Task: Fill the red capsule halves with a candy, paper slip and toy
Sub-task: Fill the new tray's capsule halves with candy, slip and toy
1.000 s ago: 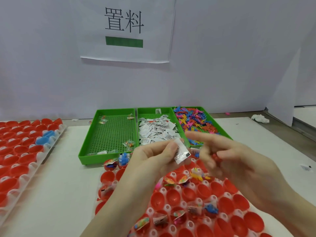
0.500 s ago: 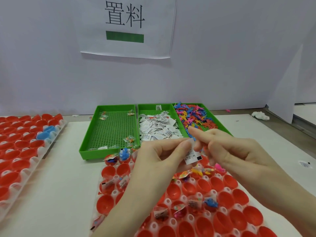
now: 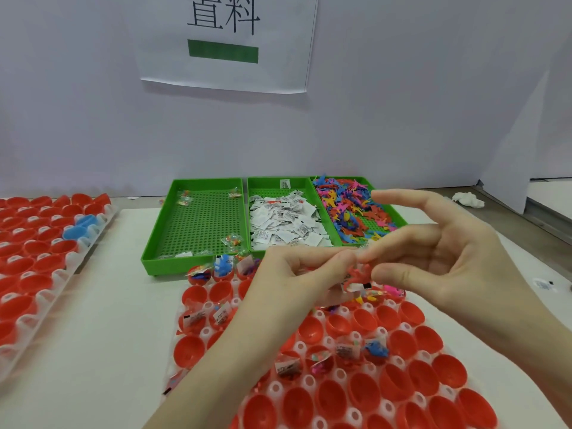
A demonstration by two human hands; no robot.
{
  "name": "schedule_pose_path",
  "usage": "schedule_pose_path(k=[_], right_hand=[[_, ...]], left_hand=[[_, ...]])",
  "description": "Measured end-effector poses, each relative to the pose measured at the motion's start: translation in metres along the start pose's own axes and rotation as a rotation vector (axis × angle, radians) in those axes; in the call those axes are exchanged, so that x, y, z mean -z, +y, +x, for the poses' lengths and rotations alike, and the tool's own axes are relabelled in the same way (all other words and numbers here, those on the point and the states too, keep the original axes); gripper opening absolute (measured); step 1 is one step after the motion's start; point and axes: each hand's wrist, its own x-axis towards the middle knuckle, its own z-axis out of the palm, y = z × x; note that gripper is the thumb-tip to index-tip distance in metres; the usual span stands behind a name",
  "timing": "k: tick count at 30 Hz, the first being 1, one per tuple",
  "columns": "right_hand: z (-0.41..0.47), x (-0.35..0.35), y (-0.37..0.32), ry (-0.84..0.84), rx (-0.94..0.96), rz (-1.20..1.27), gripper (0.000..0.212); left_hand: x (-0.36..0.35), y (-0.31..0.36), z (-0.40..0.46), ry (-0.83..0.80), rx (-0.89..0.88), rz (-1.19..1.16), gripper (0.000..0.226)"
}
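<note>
Head view: two hands meet over the tray of red capsule halves

Both hands hover above the far rows of the clear, bumpy plastic tray [image 3: 301,346] that lies at the near edge of the table [image 3: 102,335]. The left hand [image 3: 297,274] has its fingers curled, pinching a small white paper slip [image 3: 356,286]; much of the slip is hidden. The right hand [image 3: 439,258] pinches a small red toy [image 3: 359,274] with thumb and middle finger, and the index finger is stretched out. Glossy, round red capsule halves [image 3: 356,394] sit in the tray; some hold wrapped candy, slips and toys, though the contents are hard to make out. Toward the far edge stand three green perforated bins [image 3: 201,224]: few candies, white slips, coloured toys.
</note>
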Motion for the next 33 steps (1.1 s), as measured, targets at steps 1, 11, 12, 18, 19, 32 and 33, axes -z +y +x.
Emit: schedule_pose_path(k=[1, 11, 12, 18, 19, 32, 33], right_hand=[[-0.001, 0.002, -0.001, -0.006, 0.015, -0.064, 0.066], [-0.01, 0.002, 0.013, -0.011, 0.194, -0.528, 0.054], [-0.01, 0.003, 0.015, -0.017, 0.205, -0.56, 0.045], [-0.015, 0.005, 0.025, -0.061, 0.236, -0.629, 0.027], [-0.017, 0.008, 0.026, -0.053, 0.211, -0.617, 0.023], [-0.046, 0.041, 0.061, -0.155, -0.237, -0.562, 0.026], [-0.045, 0.04, 0.062, -0.168, -0.249, -0.572, 0.027]], left_hand=[[0.0, -0.001, 0.0, -0.021, 0.01, -0.021, 0.018], [-0.005, -0.014, 0.0, -0.124, 0.078, -0.043, 0.017], [-0.006, -0.014, 0.0, -0.102, 0.058, -0.008, 0.013], [-0.014, -0.015, -0.002, -0.092, 0.097, 0.081, 0.044], [-0.015, -0.017, -0.003, -0.097, 0.126, 0.085, 0.048], [0.01, 0.007, -0.001, -0.089, 0.128, 0.235, 0.037], [0.014, 0.008, 0.0, -0.059, 0.109, 0.226, 0.035]])
